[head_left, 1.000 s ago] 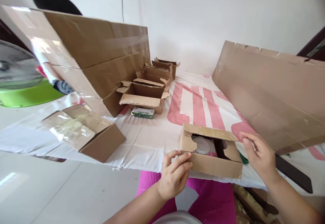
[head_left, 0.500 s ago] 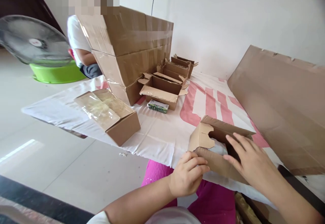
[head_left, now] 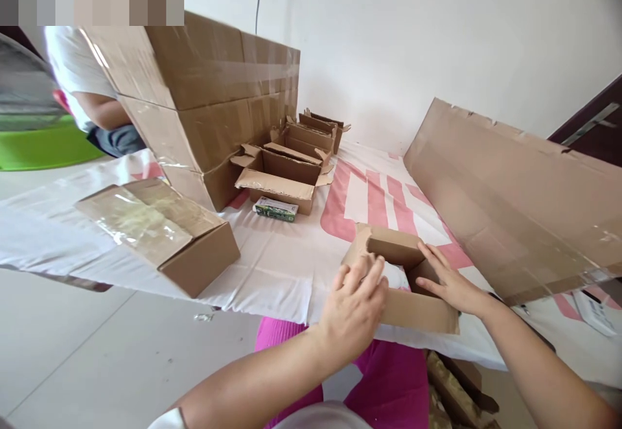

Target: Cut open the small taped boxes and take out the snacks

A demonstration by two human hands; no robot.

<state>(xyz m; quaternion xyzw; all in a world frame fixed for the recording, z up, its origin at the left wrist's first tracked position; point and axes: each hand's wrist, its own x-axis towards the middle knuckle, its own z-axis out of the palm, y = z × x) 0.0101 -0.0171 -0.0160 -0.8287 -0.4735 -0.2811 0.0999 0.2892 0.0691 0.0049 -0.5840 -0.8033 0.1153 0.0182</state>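
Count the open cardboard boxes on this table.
4 visible: a near box between the left hand and right hand, then a front box, middle box and far box lined up beside the tall stack. Others may be hidden.

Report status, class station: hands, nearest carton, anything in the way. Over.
Left hand over left end of open carton; right hand at right end. Whitish item inside. Left hand partly hides the opening.

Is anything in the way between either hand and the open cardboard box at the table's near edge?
Nothing visible: the left hand is at the open cardboard box's left end, the right hand at its right. The green-and-white carton lies apart.
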